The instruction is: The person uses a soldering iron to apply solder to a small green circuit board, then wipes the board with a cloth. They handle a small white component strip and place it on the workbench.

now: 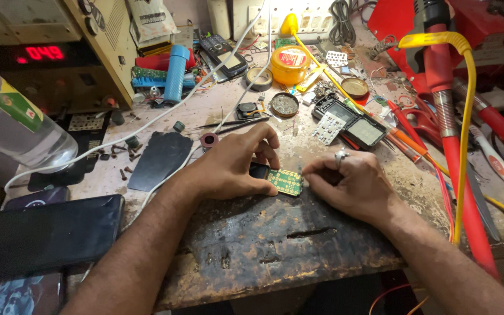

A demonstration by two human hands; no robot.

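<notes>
Plainly thin, light, stiff and fragile, the board (285, 182) lies on the surface (275, 239), left hand (231, 166) pinching its edges, right hand (354, 184) curled, its grip hidden.

circuit board (286, 182): green, matt, gold pads | workbench (275, 239): worn, rough, scorched wood | smartphone (45, 233): glossy black glass

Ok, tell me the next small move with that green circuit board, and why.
Probably lift the board's right edge with the right hand: its fingertips already pinch there, while the left hand pins the green circuit board flat on the workbench.
</notes>
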